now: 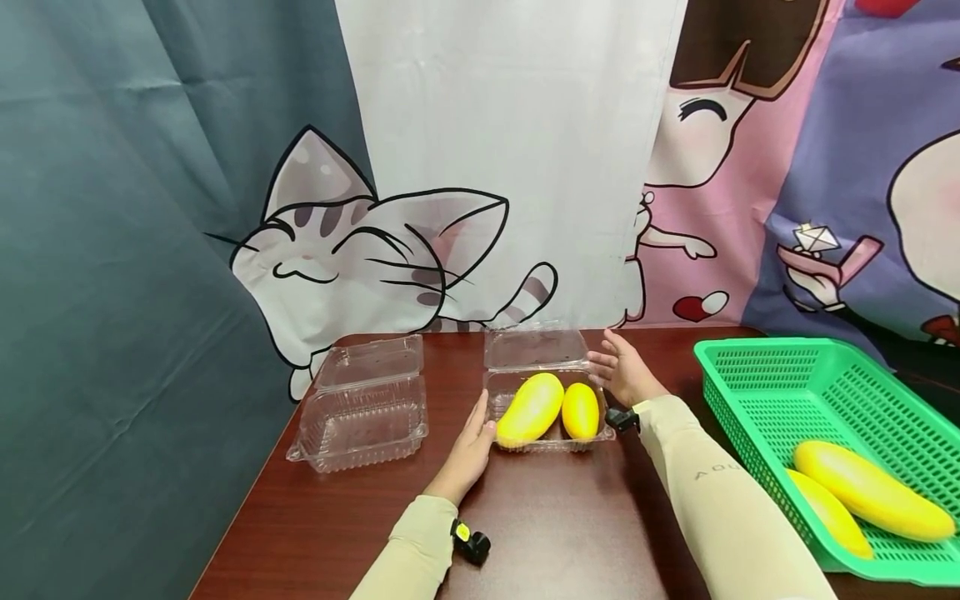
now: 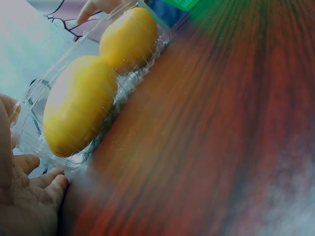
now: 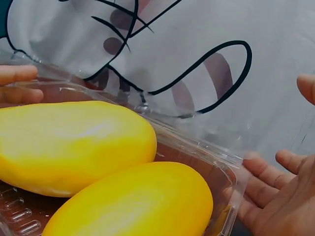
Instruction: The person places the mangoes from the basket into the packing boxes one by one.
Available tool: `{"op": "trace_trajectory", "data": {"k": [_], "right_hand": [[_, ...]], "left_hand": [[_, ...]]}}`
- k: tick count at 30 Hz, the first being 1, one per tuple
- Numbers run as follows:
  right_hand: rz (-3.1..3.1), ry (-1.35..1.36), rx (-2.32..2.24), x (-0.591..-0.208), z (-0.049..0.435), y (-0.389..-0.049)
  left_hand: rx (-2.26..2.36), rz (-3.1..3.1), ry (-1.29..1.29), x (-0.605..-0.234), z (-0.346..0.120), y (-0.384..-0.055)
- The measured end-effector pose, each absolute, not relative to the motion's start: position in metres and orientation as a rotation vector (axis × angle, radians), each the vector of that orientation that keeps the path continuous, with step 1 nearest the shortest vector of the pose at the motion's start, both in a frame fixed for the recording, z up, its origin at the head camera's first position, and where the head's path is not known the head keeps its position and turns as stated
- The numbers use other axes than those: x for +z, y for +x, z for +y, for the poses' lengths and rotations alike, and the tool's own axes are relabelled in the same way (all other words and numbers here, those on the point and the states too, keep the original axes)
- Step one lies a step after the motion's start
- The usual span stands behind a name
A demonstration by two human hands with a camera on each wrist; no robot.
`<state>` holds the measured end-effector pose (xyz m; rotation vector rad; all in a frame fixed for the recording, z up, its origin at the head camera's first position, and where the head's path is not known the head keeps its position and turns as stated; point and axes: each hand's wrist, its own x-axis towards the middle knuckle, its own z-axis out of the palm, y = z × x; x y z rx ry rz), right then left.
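Note:
A clear plastic clamshell box lies on the table with its lid raised at the back. Inside, a larger yellow mango leans beside a smaller yellow mango. At the box's left side is my left hand, its fingers extended along the wall. My right hand is at the right side, palm turned towards the box with fingers spread; in the right wrist view its fingertips meet the box's edge. Neither hand holds a mango.
Another clear clamshell box, lid up, stands to the left on the brown table. A green plastic basket at the right holds an elongated yellow mango and another mango. A printed curtain hangs behind the table.

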<state>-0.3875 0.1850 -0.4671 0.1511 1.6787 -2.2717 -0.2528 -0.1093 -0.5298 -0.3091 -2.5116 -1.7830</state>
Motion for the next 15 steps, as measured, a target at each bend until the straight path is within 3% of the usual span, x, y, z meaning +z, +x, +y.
{"op": "trace_trajectory", "data": {"k": [15], "right_hand": [[1.938, -0.067, -2.247, -0.4636, 0.1861, -0.3830]], "left_hand": [[-1.747, -2.530, -0.304, -0.5327, -0.1086, -0.2544]]}}
